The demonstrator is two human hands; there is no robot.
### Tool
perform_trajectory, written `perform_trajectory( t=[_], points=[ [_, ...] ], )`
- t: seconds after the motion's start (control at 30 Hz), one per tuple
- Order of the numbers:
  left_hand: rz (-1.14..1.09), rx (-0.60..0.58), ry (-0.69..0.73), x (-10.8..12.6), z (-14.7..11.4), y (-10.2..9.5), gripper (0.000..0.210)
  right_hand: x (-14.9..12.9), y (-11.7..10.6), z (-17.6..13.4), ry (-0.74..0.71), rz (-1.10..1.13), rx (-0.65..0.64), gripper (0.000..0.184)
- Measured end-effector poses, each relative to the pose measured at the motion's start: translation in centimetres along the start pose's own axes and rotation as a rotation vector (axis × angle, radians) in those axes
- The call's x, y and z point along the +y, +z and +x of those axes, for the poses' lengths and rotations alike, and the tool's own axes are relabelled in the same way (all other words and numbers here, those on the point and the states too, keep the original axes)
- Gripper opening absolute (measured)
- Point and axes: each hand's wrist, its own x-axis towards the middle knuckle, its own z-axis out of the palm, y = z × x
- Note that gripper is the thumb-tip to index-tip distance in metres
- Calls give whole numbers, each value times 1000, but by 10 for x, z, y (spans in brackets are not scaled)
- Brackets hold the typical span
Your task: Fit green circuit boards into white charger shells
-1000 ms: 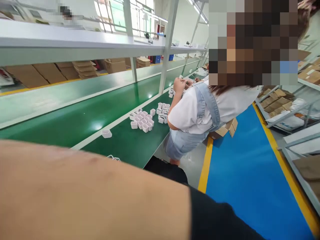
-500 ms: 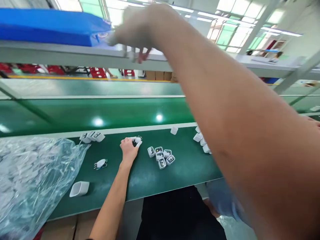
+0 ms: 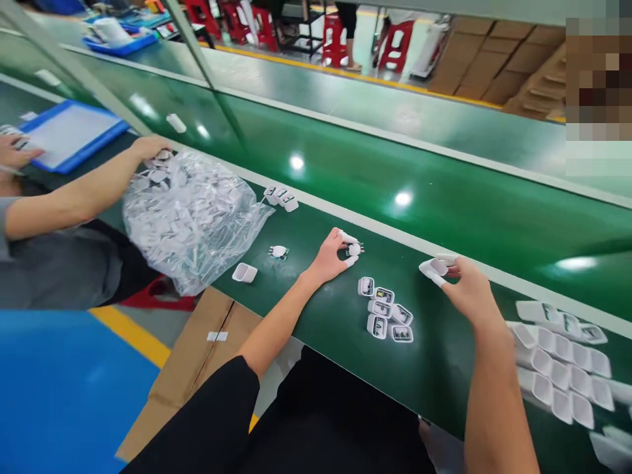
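Observation:
My left hand [image 3: 336, 253], with white finger cots on, pinches a small circuit board [image 3: 354, 249] with a rounded white part and metal pins, low over the green work surface. My right hand [image 3: 461, 280], also in finger cots, grips a white plastic housing [image 3: 438, 266], its open end facing left. Between and below the hands stands a cluster of several white housings [image 3: 380, 308] with circuit boards inside. Left of my left hand lies another circuit board [image 3: 279, 252], with an open white housing [image 3: 245, 272] near the table edge.
A clear plastic bag [image 3: 192, 217] of white parts lies left, a co-worker's hand [image 3: 153, 146] at its top. Several housings [image 3: 282, 196] stand beside it. Rows of white housings [image 3: 563, 368] fill the right. A blue-rimmed tray [image 3: 83, 135] sits far left; a cardboard box [image 3: 197, 355] stands below.
The view has swung down and left. The large arm that reached across to the blue object on the shelf is gone. My right hand shows low, holding a housing; my left still holds the circuit board.

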Motion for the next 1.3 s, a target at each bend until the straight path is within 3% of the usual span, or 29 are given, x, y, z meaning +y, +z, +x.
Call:
perform_trajectory(
  t=[0.1,0.17,0.3,0.4,0.53,0.7,0.77,0.9,1.0,1.1,1.2,1.3],
  points=[
    [-152,4,-34,6,2,1,41,-30,16,12,-146,99,-120,46],
    [-181,-9,-22,17,4,2,43,-59,15,19,-242,111,-212,48],
    [-94,-71,112,52,16,2,50,-105,-9,24,-390,207,-210,51],
    [61,-115,256,81,35,3,74,-122,-24,26,-406,394,-273,51],
    [130,-191,408,112,66,15,103,-120,-29,35,-338,642,-248,53],
    [-16,-195,407,132,86,28,103,-97,-34,48,-304,815,-68,49],
    [-1,-254,343,129,88,26,91,-88,-41,50,-301,823,24,49],
    [184,-601,142,103,88,19,54,-79,-57,47,-294,738,169,56],
    [178,-732,64,82,90,23,32,-79,-67,41,-326,612,246,65],
    [-17,-727,12,77,99,29,19,-85,-76,33,-374,596,301,66],
    [-404,-741,-40,92,116,30,31,-96,-84,24,-434,692,308,54],
    [-682,-774,4,115,127,29,43,-108,-89,16,-570,818,322,46]
  ],
)
